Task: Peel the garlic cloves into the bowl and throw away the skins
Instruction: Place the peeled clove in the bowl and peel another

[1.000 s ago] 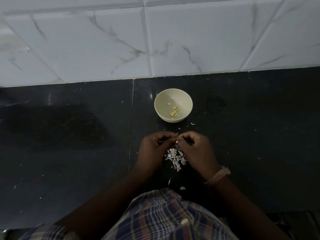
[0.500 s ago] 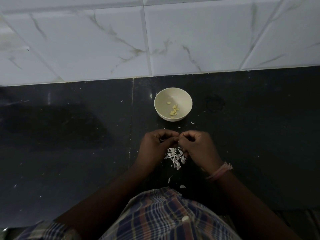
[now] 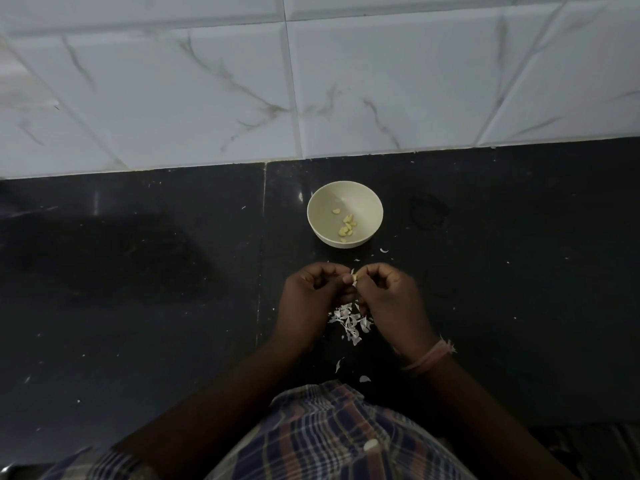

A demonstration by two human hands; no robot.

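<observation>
Over the dark stone counter (image 3: 138, 306), both hands pinched one garlic clove (image 3: 354, 278) just in front of the bowl (image 3: 345, 214).

Most of the clove was hidden between the fingertips, only a pale sliver with a flake of skin showing; the left hand (image 3: 311, 299) and right hand (image 3: 391, 299) had their fingers curled in tight around it, thumbs meeting. Below them lay a heap of papery white garlic skins (image 3: 349, 322), thin and curled, with stray flakes scattered nearer the plaid shirt (image 3: 329, 438), whose lower part was cut off by the frame. The round, smooth, cream bowl held a few yellowish peeled cloves (image 3: 346, 223), small and hard to count. A pinkish thread band (image 3: 429, 358) circled the right wrist. Glossy white marble-veined wall tiles (image 3: 381, 81) rose behind the counter.
</observation>
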